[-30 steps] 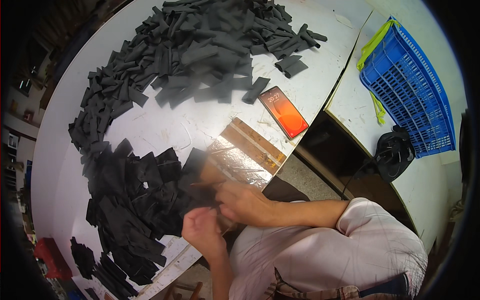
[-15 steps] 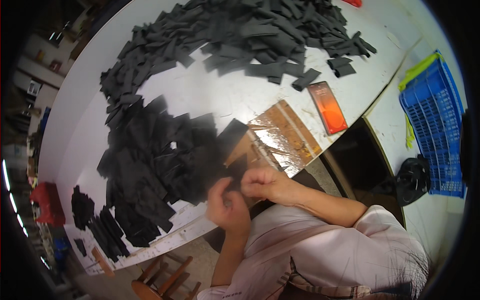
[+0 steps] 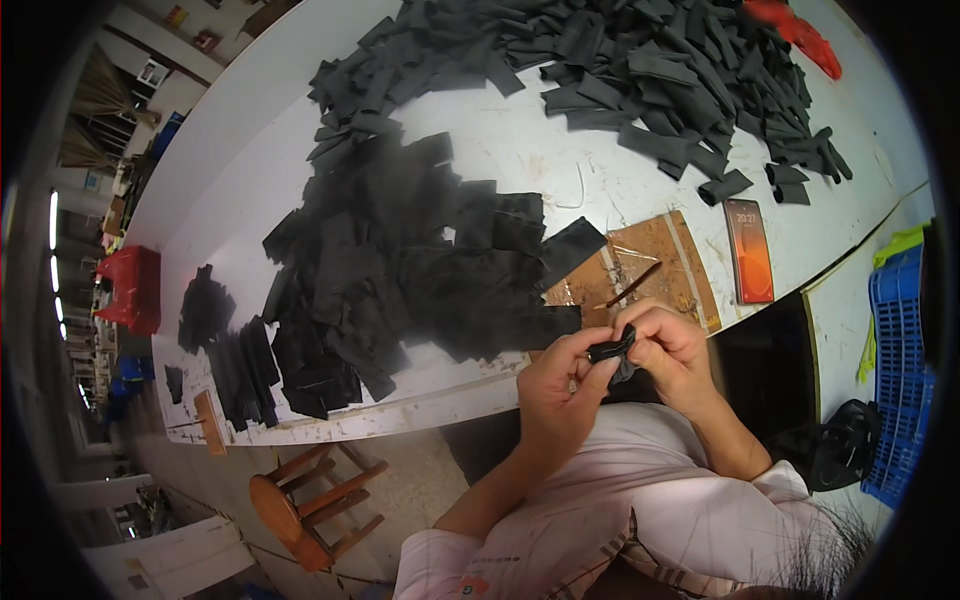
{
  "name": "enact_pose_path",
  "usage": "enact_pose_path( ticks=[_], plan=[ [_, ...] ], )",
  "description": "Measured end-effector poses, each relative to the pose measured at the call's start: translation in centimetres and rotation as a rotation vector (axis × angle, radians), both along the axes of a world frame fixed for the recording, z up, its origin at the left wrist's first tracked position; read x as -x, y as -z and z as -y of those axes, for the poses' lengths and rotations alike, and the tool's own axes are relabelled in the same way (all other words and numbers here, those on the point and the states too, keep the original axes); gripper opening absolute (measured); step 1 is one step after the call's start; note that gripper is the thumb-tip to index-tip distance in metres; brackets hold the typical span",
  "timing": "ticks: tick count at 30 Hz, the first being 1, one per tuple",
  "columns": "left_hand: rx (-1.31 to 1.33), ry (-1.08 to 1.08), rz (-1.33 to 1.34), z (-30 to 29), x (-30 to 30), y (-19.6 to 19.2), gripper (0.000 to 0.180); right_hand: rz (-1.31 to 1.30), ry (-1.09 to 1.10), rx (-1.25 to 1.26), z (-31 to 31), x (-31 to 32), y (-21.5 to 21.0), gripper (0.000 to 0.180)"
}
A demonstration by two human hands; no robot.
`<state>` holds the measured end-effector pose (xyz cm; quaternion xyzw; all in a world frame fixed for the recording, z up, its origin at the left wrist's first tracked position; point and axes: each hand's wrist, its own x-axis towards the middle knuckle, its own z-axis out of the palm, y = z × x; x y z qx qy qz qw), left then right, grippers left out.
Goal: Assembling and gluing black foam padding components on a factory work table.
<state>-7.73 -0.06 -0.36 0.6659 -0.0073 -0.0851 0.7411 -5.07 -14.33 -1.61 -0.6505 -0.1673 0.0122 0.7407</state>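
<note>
Above the table's front edge, a small folded piece of black fabric [image 3: 613, 347] is pinched between my two hands. My left hand [image 3: 558, 395] grips its left end with thumb and fingers, while my right hand [image 3: 682, 362] closes on the other end. Just beyond my fingers lies a brown board [image 3: 690, 262] with a shiny clear covering, and a thin dark stick [image 3: 636, 284] rests on it. To the left spreads a loose heap of flat black fabric pieces [image 3: 360, 285], some reaching the board's edge.
Many tube-like dark grey pieces [image 3: 650, 65] are piled along the far side of the white table [image 3: 240, 160]. A phone [image 3: 748, 250] lies right of the board. Blue crate [image 3: 900, 370] and black bag [image 3: 848, 445] are at right. A wooden stool [image 3: 290, 510] stands below left.
My hands have come together, and the black fabric now shows between their fingertips. Earlier they were slightly apart, with nothing clearly visible in them. The whole view has shifted.
</note>
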Motion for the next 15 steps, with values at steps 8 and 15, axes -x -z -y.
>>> enact_pose_path(
  ticks=[8,15],
  plan=[
    [0.263,-0.280,0.131,2.7,-0.6,-2.1,0.043,0.136,0.176,0.236,0.5,0.1,-3.9,0.011],
    [-0.004,-0.293,0.327,2.9,0.0,-0.8,0.044,0.201,0.336,0.402,-0.4,0.0,-3.9,0.009]
  ],
)
